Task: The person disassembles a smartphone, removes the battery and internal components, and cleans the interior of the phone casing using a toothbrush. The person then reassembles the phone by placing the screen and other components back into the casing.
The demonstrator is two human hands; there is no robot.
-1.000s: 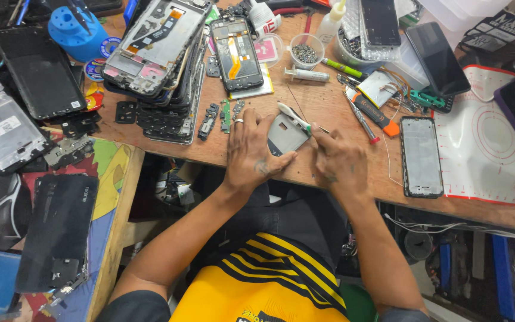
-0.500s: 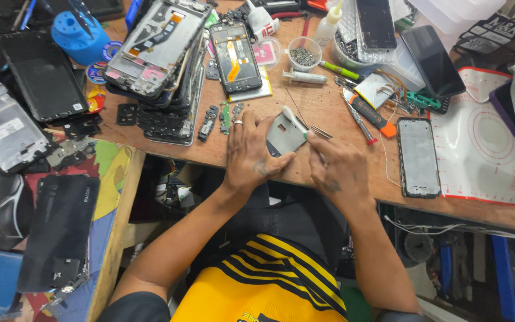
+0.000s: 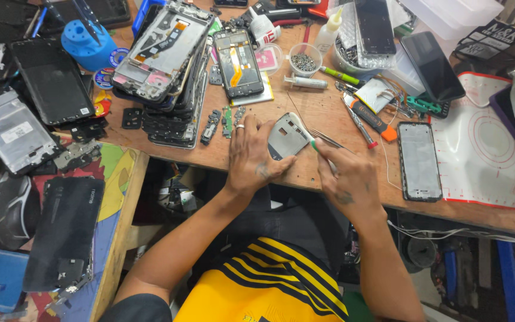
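My left hand [image 3: 253, 157] grips a small silver phone frame piece [image 3: 286, 136], tilted up off the wooden workbench [image 3: 222, 156]. My right hand [image 3: 348, 174] holds a thin tool with a green and white tip [image 3: 310, 142] against the piece's right edge. A pair of tweezers [image 3: 329, 139] lies on the bench just behind my right hand. Both hands sit at the front edge of the bench, close together.
A stack of opened phones [image 3: 168, 71] stands at the back left, an opened phone with an orange cable [image 3: 238, 62] behind my hands. A phone frame [image 3: 419, 160] and a white mat [image 3: 481, 156] lie right. A screwdriver [image 3: 360, 126], a cup of screws [image 3: 304, 60] and a blue holder [image 3: 87, 43] are about.
The silver piece has been tipped and turned a little in my left hand. My right hand has shifted slightly right with the tool still at the piece's edge.
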